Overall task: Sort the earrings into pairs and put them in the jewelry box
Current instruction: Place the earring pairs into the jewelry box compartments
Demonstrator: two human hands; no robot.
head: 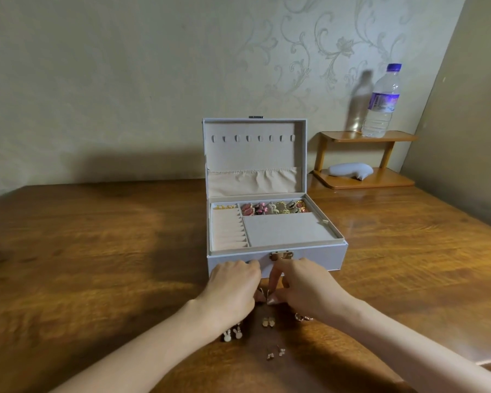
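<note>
The white jewelry box (pixel 309 256) stands open in the middle of the wooden table, lid upright. Several earrings (pixel 272 209) fill its back compartment, and small gold ones (pixel 226 207) lie at the back left. My left hand (pixel 233 285) and my right hand (pixel 304 285) meet just in front of the box, fingers curled, pinching a small gold earring (pixel 264 293) between them. On the table nearer me lie a white rabbit pair (pixel 232 334), a small cream pair (pixel 268 321), a tiny stud pair (pixel 275 352) and a gold piece (pixel 302 317) partly under my right wrist.
A small wooden two-tier shelf (pixel 349 137) stands at the back right against the wall, with a water bottle (pixel 380 103) on top and a grey object (pixel 349 170) below. The table's right edge (pixel 465 217) runs diagonally along a wall.
</note>
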